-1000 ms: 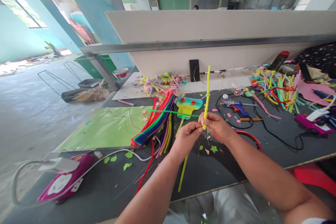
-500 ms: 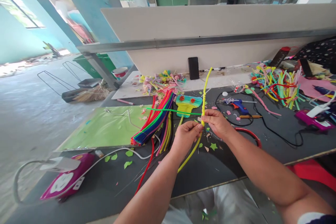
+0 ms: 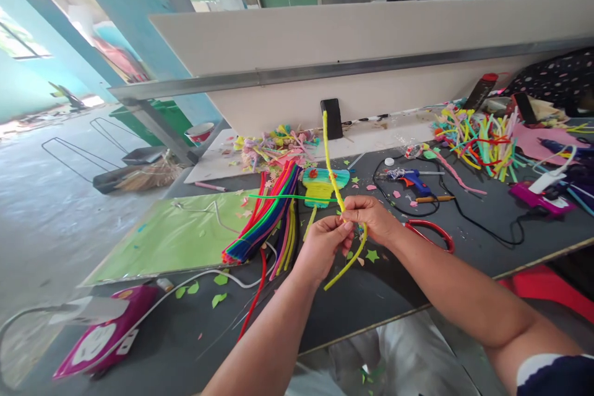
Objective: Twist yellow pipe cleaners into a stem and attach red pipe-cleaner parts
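Pinching a bent yellow fuzzy stem (image 3: 329,158), left hand (image 3: 321,247) and right hand (image 3: 375,221) are close together, just nearer than the flat blue-and-yellow fuzzy shape (image 3: 319,191). Loose fingers could let its twists slip. Under the shape is a dark gray table (image 3: 171,337); behind, a long white board (image 3: 371,31).

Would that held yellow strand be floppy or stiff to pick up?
Probably bendy yet shape-keeping: the yellow strand stands unsupported above the left hand and right hand, with yellow curving below. Being thin, it's likely light. Its bumpy surface may resist slipping.
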{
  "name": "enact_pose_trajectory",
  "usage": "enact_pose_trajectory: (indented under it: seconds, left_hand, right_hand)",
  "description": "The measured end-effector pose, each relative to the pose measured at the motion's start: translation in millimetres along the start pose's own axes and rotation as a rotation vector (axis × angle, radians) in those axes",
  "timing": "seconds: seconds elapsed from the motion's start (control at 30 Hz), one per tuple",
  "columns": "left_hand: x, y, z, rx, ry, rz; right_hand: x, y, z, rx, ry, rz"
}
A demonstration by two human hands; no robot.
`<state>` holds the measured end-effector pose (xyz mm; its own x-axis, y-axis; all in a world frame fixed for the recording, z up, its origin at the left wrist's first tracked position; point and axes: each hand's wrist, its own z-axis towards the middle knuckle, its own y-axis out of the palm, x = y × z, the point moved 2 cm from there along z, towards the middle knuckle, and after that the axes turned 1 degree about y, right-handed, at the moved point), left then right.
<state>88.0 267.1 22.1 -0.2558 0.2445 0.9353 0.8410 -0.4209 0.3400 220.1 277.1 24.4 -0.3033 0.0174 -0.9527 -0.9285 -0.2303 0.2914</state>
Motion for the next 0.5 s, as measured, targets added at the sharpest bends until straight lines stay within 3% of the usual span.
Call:
enact_pose_trajectory:
  seconds: [0.2,0.5]
  left_hand:
    - [5.2,1.0,-3.3,-0.013,-0.002,-0.075]
    - [13.5,-0.3,-10.3,-0.035,0.001,-0.224]
  right_hand:
    - [-6.0,-2.6,-2.7,-0.113,0.049,0.122]
    - [0.1,-3.4,-2.7,-0.226,-0.052,0.109]
